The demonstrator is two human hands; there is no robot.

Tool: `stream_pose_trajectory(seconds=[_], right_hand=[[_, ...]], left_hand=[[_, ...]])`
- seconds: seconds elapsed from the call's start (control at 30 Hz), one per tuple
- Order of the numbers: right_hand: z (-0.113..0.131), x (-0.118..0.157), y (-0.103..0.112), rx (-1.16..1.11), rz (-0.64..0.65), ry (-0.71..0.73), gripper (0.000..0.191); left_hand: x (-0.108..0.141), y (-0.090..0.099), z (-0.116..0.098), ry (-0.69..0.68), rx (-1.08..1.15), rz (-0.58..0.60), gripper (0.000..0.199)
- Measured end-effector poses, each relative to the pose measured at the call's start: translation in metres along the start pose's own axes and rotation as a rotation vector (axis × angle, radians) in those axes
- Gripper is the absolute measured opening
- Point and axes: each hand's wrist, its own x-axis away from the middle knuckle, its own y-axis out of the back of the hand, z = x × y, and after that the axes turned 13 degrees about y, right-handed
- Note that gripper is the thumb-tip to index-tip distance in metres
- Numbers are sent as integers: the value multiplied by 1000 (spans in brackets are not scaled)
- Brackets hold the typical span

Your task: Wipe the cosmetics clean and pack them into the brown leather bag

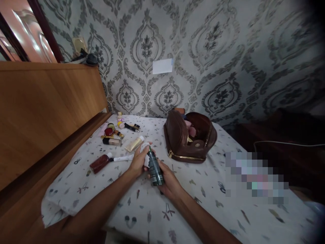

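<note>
A dark green bottle is held at a tilt between my two hands, above the patterned cloth. My right hand is closed around its lower part from the right. At the bottle's upper end, my left hand is closed on a crumpled white wipe that lies against the bottle. Just beyond my left hand lies a cream tube with a white cap. A white tube and a bottle of dark red liquid lie to the left.
An open brown bag with pink items inside stands right of centre. Several small cosmetics, among them a foundation bottle and a red jar, lie at the back left. A wooden panel borders the left side.
</note>
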Motion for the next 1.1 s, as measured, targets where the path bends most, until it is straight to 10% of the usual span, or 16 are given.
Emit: stream_pose_trajectory(seconds=[0.37,1.1], right_hand=[[-3,14,-4,204,85,69,48],[6,2,4,132,26,230,42]], left_hand=[[-3,4,0,-55,-8,-196,60],[5,-2,8,-82,-292,-90,50]])
